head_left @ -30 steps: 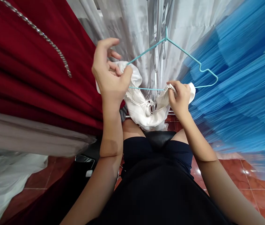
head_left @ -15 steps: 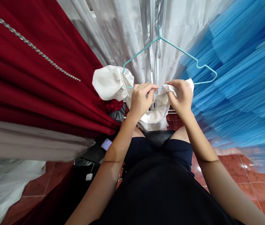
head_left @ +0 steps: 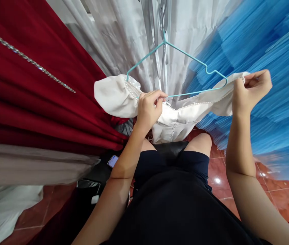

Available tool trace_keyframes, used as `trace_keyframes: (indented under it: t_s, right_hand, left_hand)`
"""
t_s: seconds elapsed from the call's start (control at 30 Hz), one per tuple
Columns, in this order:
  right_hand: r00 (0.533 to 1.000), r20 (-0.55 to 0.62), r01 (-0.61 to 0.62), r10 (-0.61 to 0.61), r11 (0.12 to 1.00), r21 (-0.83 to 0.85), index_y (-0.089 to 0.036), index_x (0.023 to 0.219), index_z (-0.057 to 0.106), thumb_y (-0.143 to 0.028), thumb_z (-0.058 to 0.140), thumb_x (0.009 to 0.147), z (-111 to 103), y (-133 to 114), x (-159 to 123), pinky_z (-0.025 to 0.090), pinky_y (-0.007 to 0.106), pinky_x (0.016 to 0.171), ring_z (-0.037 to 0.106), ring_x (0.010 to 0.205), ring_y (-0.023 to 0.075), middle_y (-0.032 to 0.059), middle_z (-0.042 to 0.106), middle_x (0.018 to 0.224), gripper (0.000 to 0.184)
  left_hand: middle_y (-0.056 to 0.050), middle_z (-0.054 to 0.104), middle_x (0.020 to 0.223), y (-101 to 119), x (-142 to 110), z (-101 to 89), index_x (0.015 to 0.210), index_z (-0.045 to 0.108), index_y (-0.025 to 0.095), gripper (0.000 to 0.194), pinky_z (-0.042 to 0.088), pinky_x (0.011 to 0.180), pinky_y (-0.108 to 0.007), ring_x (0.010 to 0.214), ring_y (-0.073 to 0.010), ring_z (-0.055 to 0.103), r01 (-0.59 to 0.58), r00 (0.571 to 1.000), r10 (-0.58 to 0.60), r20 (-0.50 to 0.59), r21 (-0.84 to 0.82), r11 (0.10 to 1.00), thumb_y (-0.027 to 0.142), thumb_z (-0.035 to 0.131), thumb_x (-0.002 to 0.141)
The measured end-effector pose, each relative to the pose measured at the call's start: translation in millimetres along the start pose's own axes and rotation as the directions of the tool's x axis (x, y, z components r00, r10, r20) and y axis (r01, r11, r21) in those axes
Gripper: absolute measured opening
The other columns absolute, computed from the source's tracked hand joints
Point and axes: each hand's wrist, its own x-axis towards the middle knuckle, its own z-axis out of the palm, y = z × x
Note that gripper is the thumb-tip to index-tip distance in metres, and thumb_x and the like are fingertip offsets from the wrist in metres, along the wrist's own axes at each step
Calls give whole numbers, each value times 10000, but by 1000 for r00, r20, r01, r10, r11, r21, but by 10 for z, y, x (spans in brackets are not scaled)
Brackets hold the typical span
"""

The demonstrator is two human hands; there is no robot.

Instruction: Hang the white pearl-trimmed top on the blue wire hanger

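A light-blue wire hanger [head_left: 185,53] hangs in front of me, its hook by some white straps. On it is a white dress [head_left: 193,114] with pearl-beaded edging along the neckline and puffed shoulders. The left shoulder [head_left: 111,93] sits over the hanger's left end. My left hand [head_left: 151,107] is closed on the hanger's bottom bar near the middle, close to the beaded edge. Out to the right, my right hand [head_left: 253,88] pinches the beaded edge of the other shoulder, stretched past the hanger's right end.
Red fabric [head_left: 44,88] with a beaded strand [head_left: 32,59] hangs at left, white fabric [head_left: 124,34] behind the hanger, blue tulle [head_left: 279,85] at right. A lit phone [head_left: 112,161] lies by my left leg. The floor is red tile [head_left: 218,177].
My left hand moved from the dress's left shoulder to the hanger's bottom bar. My right hand has gone right, drawing the other shoulder out along the hanger.
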Motion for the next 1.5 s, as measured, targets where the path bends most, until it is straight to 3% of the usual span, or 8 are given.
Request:
trace_keyframes:
  t_s: [0.2,0.37,0.5,0.63,0.73,0.97,1.23,1.5]
  right_hand:
    - [976,178,123,-123,992,12,-272,705,359,31,587,693,375,-497,93,274,284,541,328,559,58,-72,398,666,380]
    - [877,474,89,-82,996,7,-234,809,536,-150,738,779,478,-769,-46,340,303,561,400,573,74,-46,496,649,221]
    - [867,464,144,-181,983,113,-218,887,588,-262,656,898,403,-947,-271,406,285,599,473,645,86,-9,574,770,81]
    - [713,637,238,-292,956,173,-256,976,618,-328,581,995,489,-904,-638,529,367,804,611,871,169,44,684,953,83]
    - [594,754,340,-282,937,83,-233,987,650,-386,522,1039,645,-708,-931,489,417,915,606,910,206,45,707,924,206]
    - [671,676,430,-306,902,-18,-227,910,685,-407,451,1087,734,-541,-1251,359,385,847,525,778,195,6,620,716,345]
    - [664,694,415,-279,909,-32,-210,896,689,-375,478,1077,701,-590,-1208,312,369,834,510,780,188,4,600,703,323]
    - [659,700,400,-274,916,-18,-218,922,700,-364,485,1070,687,-609,-1201,311,376,843,517,797,194,9,624,728,299]
  left_hand:
    - [10,791,894,45,-21,-5,956,722,249,249,463,955,-402,818,-201,689,-9,1000,9,-13,46,999,76,543,977]
    - [13,783,886,62,-37,26,970,690,257,209,440,941,-405,839,-218,689,32,999,-29,-24,122,992,99,554,993]
    - [12,780,901,56,-48,45,1012,666,263,177,421,941,-412,862,-229,688,32,999,-28,-32,139,990,129,550,1016]
    - [16,786,913,45,-33,62,1040,632,260,162,437,948,-402,807,-212,680,78,996,-72,-60,108,991,122,569,982]
    - [19,792,915,36,-36,69,1052,614,252,171,446,959,-395,812,-208,694,87,994,-81,-73,86,993,113,567,965]
    - [10,812,970,32,-120,2,1072,623,247,209,444,964,-395,891,-210,725,35,999,-32,-24,107,994,79,551,971]
    - [13,786,962,-25,-136,58,1076,567,238,201,454,917,-378,854,-189,747,-32,995,37,-90,52,998,66,535,979]
    - [10,776,929,23,-122,90,1059,526,250,209,506,963,-393,871,-201,783,27,991,-14,-132,94,995,72,554,953]
